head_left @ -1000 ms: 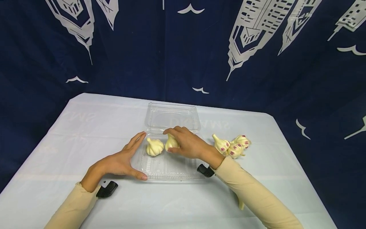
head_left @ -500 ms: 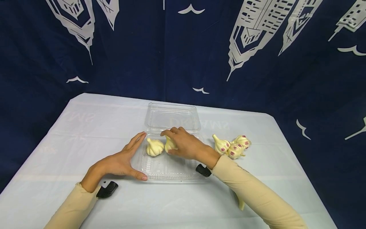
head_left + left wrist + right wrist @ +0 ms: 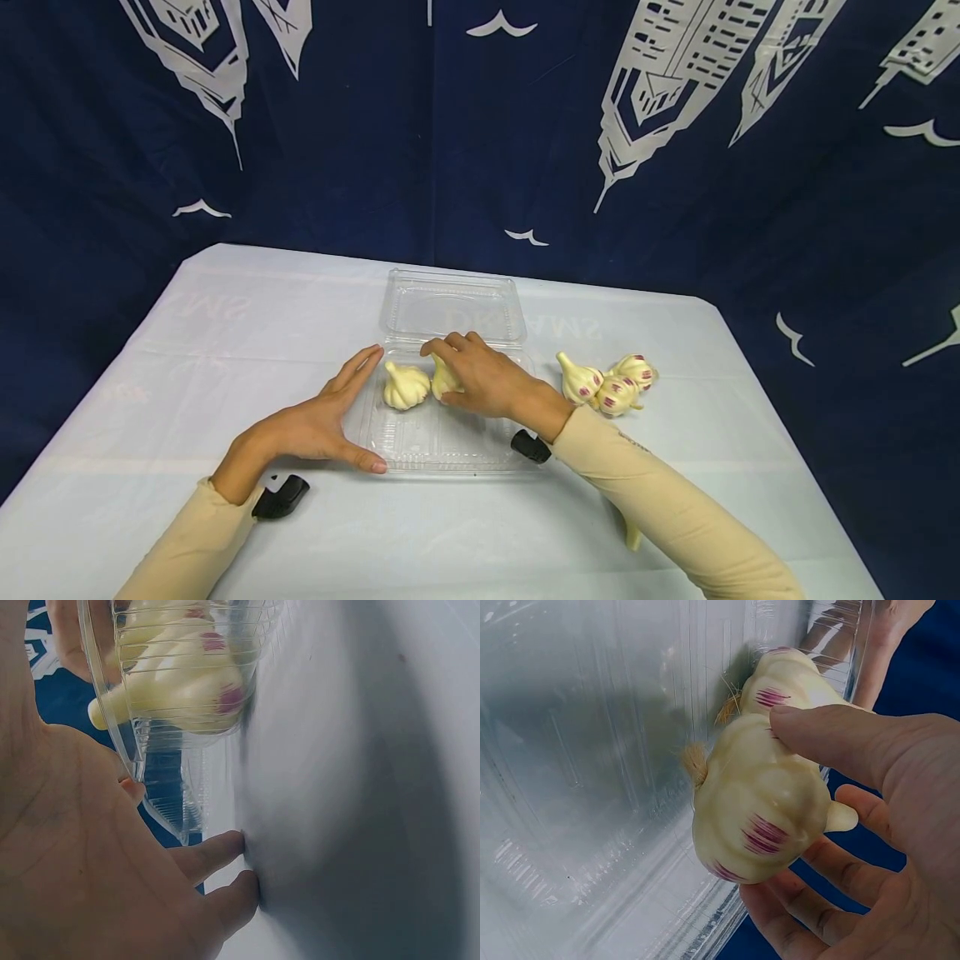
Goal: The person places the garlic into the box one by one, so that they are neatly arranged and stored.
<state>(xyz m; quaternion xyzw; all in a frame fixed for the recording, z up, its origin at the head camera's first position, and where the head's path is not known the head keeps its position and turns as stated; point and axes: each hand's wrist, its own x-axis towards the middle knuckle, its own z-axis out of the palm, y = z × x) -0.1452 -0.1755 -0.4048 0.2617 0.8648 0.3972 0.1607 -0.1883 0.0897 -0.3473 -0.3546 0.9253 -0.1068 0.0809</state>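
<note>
With thumb and fingers curled round it, my right hand [image 3: 487,382] holds a garlic bulb [image 3: 761,799], low over the clear plastic clamshell box [image 3: 450,457]. Purple streaks mark the bulb's side in the right wrist view; my fingers hide part of it from the head view. A second garlic bulb [image 3: 406,387] lies in the box's left side, right beside the held one, its stem pointing up and back. My left hand [image 3: 311,425] is spread along the box's left side, fingers mostly straight. In the left wrist view two fingertips [image 3: 238,889] rest on the white tabletop.
The box's lid [image 3: 453,308] lies folded back behind it. Three more garlic bulbs [image 3: 617,393] cluster right of the box. Under my right forearm a pale yellow stem [image 3: 633,533] pokes out. A dark blue printed curtain [image 3: 337,150] hangs behind the table.
My right hand has shifted slightly left with the garlic bulb, bringing it closer to the other one in the box. The left hand has stayed in place.
</note>
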